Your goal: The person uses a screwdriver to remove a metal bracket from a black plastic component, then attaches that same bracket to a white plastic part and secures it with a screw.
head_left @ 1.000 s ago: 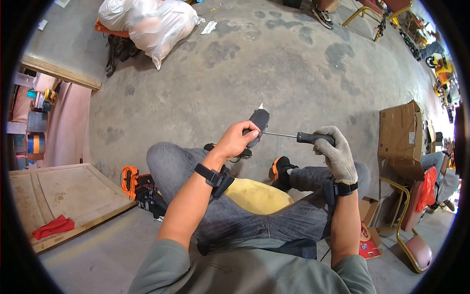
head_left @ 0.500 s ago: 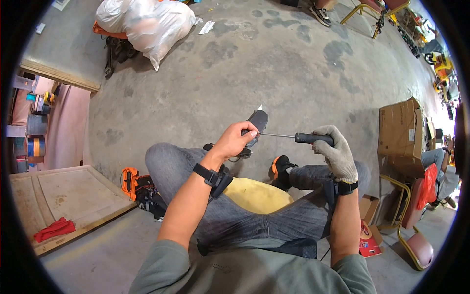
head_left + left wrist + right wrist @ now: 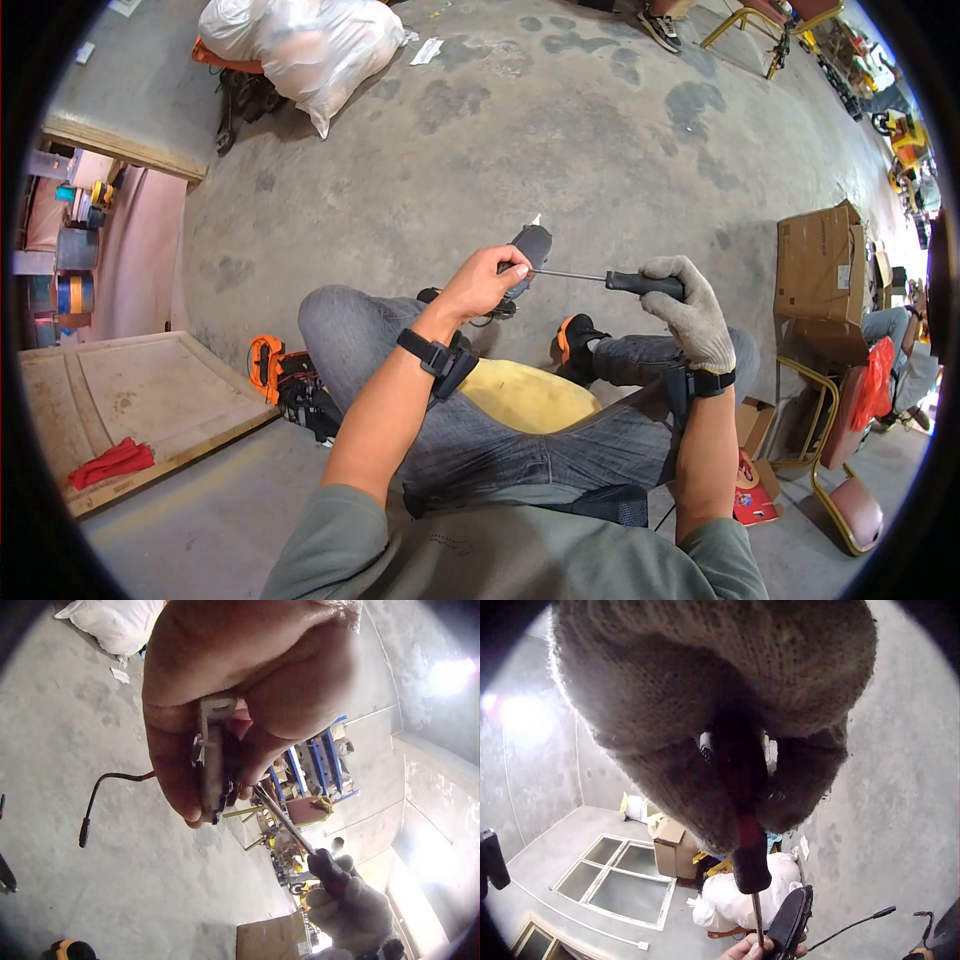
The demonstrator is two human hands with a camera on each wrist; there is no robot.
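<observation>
My bare left hand [image 3: 480,287] grips a dark, elongated part [image 3: 533,244] with a pale tip, held out in front of my knees. A thin wire [image 3: 96,795] ending in a black plug sticks out from it in the left wrist view. My gloved right hand [image 3: 692,312] holds a screwdriver [image 3: 644,285] by its black handle, with the shaft pointing left. The shaft's end meets the part at my left thumb and fingertips, which hide the tip. Knitted glove fingers [image 3: 787,787] wrap the handle in the right wrist view.
I sit on a yellow seat [image 3: 525,398], a black-and-orange shoe [image 3: 577,350] before me. White sacks [image 3: 330,55] lie at the far left, a wooden panel [image 3: 150,390] and orange-and-black gear [image 3: 290,390] nearer. A cardboard box [image 3: 818,268] and chair [image 3: 850,505] stand at right.
The head view shifts slightly and comes back. Both hands keep their grips and the screwdriver stays against the part, with no clear movement between them.
</observation>
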